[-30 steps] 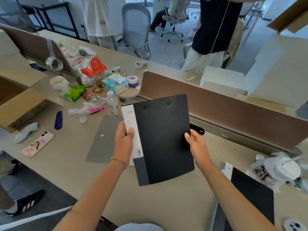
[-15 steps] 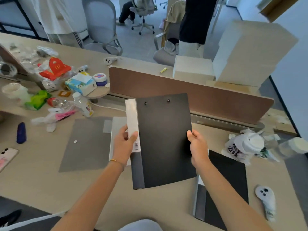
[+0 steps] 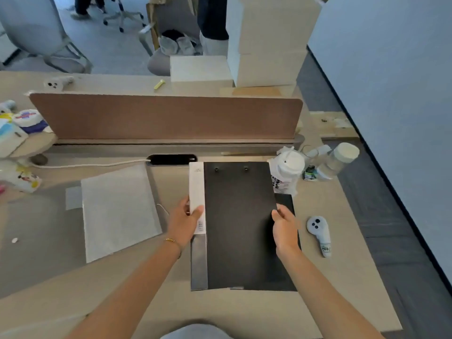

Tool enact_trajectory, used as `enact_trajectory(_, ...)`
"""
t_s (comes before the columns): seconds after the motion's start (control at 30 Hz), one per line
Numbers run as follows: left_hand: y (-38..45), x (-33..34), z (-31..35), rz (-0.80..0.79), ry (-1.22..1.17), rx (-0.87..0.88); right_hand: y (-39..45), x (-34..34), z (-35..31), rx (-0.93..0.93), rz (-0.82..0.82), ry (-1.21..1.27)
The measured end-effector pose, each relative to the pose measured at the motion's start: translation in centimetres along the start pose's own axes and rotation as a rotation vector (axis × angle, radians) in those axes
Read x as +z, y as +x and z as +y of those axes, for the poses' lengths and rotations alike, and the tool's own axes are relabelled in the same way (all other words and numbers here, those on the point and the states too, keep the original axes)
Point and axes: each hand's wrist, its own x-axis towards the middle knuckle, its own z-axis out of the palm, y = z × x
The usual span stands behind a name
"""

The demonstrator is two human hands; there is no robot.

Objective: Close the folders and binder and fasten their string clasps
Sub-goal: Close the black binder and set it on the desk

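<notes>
A closed black binder with a white spine label is held flat between both hands. My left hand grips its spine edge and my right hand grips its right edge. It sits over a second black folder on the desk, of which only the right strip and lower edge show. Left of them lies a translucent grey folder, closed, on top of a darker grey folder with a small white clasp button.
A brown divider panel runs across the desk behind the binder. A lidded white cup and a jar stand at the back right. A white controller lies right of the binder. Clutter fills the far left.
Both hands have carried the black binder to the right and lowered it over the second black folder. The view has swung right with it.
</notes>
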Motion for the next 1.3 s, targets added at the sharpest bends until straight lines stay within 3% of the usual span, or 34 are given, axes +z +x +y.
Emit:
enact_trajectory(0.27, 0.1, 8.2, -2.3, -0.066, 0.143, -0.08, 3.0, -6.7, 5.4, 0.103, 0.143, -0.056)
enact_trajectory(0.57, 0.4, 13.9, -3.7, -0.045, 0.365, -0.092, 5.9, -9.4, 8.0, 0.107, 0.084, -0.167)
enact_trajectory(0.8, 0.9, 15.4, -4.2, 0.002, 0.449, -0.056, 6.6, -9.4, 8.6, 0.086, 0.08, -0.281)
enact_trajectory(1.07, 0.8, 14.9, -4.8, 0.072, 0.506, -0.027, 7.1, -8.9, 10.0, -0.07, 0.018, -0.412)
enact_trajectory(1.3, 1.2, 14.6, -4.9, 0.044, 0.503, -0.025, 7.0, -8.1, 10.4, -0.068, 0.014, -0.517)
